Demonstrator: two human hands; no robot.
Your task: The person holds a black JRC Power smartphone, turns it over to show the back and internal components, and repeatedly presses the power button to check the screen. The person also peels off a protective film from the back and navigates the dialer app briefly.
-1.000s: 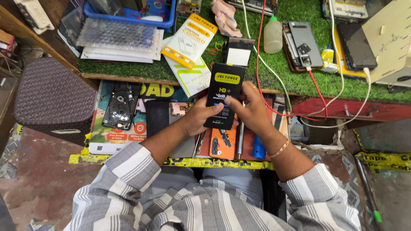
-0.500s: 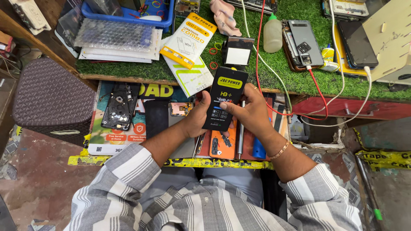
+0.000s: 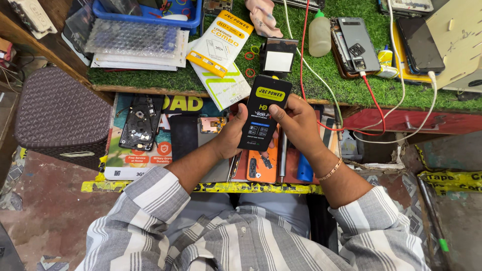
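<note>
Slightly higher than half a second ago, one black box (image 3: 264, 112) is held upright over the table (image 3: 150, 186) by two hands. It is clasped at its lower left edge by the left hand (image 3: 232, 136), fingers curled shut around it, and gripped along its right side by the right hand (image 3: 296, 120) (thumb laid across the front). Behind it, on the green mat (image 3: 351, 88), two yellow-and-white packages (image 3: 221, 42) are seen, one clear bottle (image 3: 320, 34), and one opened phone (image 3: 354, 45). One dismantled phone frame (image 3: 140, 123) lies to the left.
</note>
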